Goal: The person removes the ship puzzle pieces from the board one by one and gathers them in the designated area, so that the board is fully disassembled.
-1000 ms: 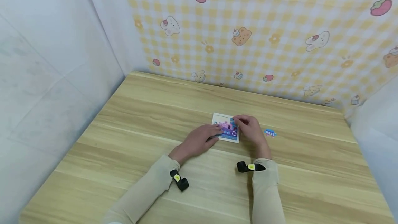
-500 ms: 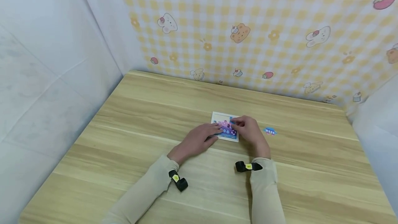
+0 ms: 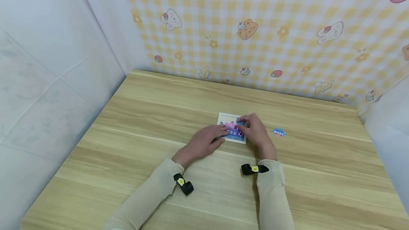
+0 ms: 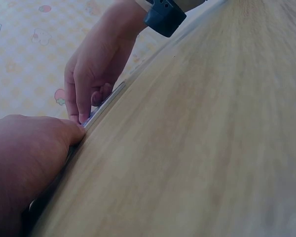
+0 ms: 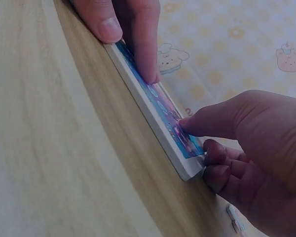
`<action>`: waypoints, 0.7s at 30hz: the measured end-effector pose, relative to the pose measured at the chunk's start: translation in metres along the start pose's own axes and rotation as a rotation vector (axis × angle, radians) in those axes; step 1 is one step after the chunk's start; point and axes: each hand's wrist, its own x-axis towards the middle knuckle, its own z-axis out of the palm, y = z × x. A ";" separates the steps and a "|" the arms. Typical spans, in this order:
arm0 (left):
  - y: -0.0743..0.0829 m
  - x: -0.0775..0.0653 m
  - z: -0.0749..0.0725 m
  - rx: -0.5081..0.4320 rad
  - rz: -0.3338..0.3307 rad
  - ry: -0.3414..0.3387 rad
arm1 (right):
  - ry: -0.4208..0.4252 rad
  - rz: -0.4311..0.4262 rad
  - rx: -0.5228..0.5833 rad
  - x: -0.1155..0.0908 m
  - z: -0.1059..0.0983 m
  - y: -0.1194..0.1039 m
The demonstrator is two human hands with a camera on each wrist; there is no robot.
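A small jigsaw puzzle in a white-rimmed tray [image 3: 227, 118] lies on the table, its picture pink, purple and blue. My left hand [image 3: 204, 142] rests over its left side, fingers extended onto the picture. In the right wrist view the left thumb [image 5: 110, 30] lies at the tray's near edge. At the upper right corner, my right hand [image 3: 255, 130] pinches a blue puzzle piece [image 3: 239, 120] between thumb and index finger, mostly covered by them. Its thumb [image 5: 207, 121] touches the picture, with the other fingers curled beside the tray's end.
A loose blue and pink puzzle piece [image 3: 279, 132] lies on the wooden table [image 3: 179, 98] to the right of the tray. A yellow checked curtain [image 3: 281, 17] hangs behind the table, and white walls [image 3: 41, 81] stand at the sides.
The right thumb and index finger have shifted slightly left over the tray's upper right corner. My left hand stays on the puzzle. The head view has tilted a little downward.
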 end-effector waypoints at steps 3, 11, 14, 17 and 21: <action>0.001 0.000 0.000 0.000 -0.006 -0.007 | 0.003 0.025 0.015 0.000 0.001 0.000; 0.001 0.002 -0.001 0.015 -0.010 -0.020 | 0.014 0.049 0.059 0.000 0.001 0.000; 0.001 0.002 -0.001 0.014 -0.011 -0.022 | 0.021 0.038 0.057 0.001 0.001 0.002; 0.001 0.002 -0.001 0.009 -0.013 -0.023 | 0.029 0.023 0.056 0.001 0.001 0.003; 0.001 0.002 -0.001 0.011 -0.016 -0.025 | 0.040 0.013 0.063 0.002 0.001 0.004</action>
